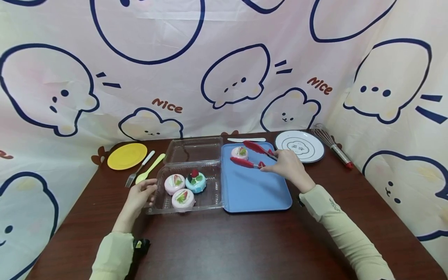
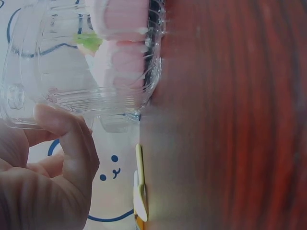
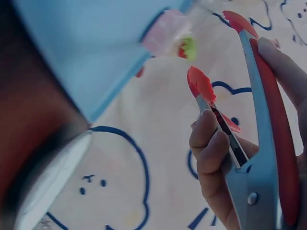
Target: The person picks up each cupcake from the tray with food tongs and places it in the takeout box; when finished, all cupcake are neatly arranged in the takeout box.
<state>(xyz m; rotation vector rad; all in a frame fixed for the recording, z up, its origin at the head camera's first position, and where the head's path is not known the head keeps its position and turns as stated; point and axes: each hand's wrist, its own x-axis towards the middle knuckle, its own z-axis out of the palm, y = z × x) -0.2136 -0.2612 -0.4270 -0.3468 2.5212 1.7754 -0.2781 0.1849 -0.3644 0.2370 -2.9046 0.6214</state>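
My left hand [image 1: 140, 194] pinches the left rim of a clear plastic cake box [image 1: 213, 196]. Inside it sit two pink cakes [image 1: 183, 200] with fruit on top and a blue cake [image 1: 196, 182] topped with a red berry. My right hand [image 1: 288, 167] grips metal tongs [image 3: 254, 201] with red handles and red tips. Their arms are spread, nothing between the tips. A single pink cake [image 1: 239, 152] stands on the far left part of a blue tray [image 1: 257, 190]; in the head view the tong tips [image 1: 241, 161] overlap its near and right sides.
The box's lid [image 1: 194, 151] lies folded back. To the left are a yellow plate [image 1: 127, 156], a fork [image 1: 140, 169] and a pale yellow spoon [image 1: 150, 168]. A white knife [image 1: 246, 139] lies behind the tray. Rightward are a white plate [image 1: 311, 149] and a whisk [image 1: 334, 146].
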